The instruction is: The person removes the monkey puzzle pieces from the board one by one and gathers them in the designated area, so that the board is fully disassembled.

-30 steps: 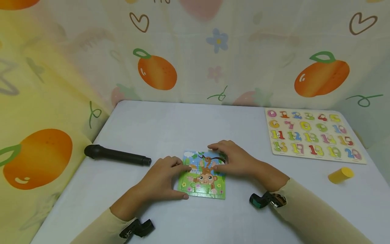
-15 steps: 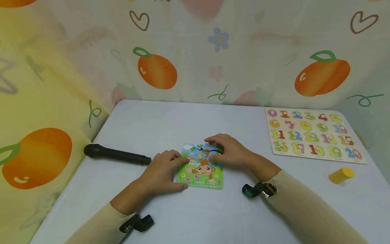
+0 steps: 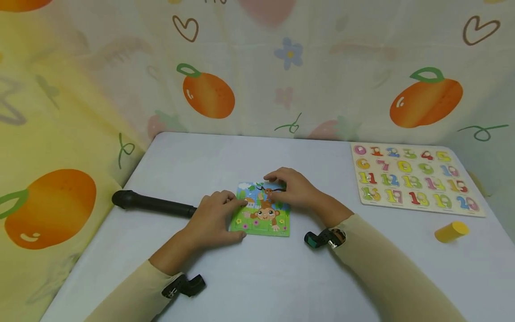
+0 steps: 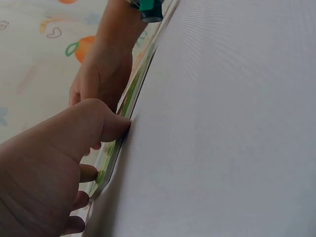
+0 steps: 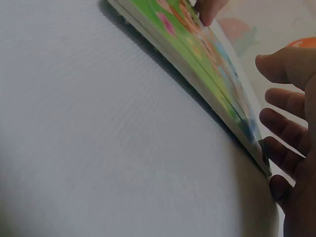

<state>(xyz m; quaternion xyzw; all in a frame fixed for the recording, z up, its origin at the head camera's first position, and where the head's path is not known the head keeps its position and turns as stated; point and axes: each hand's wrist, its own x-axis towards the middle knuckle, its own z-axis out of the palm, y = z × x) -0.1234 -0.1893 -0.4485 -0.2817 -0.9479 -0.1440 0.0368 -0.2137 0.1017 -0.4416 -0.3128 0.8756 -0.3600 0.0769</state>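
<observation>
A square jigsaw puzzle (image 3: 263, 219) with an upside-down monkey on green and blue lies flat on the table. My left hand (image 3: 213, 219) is at its left side, thumb at the near left corner and index fingertip over the left edge. In the left wrist view the left thumb (image 4: 116, 127) touches the puzzle's edge. My right hand (image 3: 295, 190) is over the upper right corner, thumb above the picture and fingers loosely bent at the far side. In the right wrist view the right fingers (image 5: 284, 126) are spread, some touching the puzzle's edge.
A black microphone (image 3: 150, 203) lies at the left, its end close to my left hand. A number board (image 3: 416, 179) lies at the back right. In front of it is a yellow cylinder (image 3: 451, 231). Printed cloth hangs behind the white table (image 3: 261, 286) and along its left.
The puzzle has slid away from me and slightly left. Both hands have moved along with it, the right one also leftward. The microphone, number board and cylinder stay put.
</observation>
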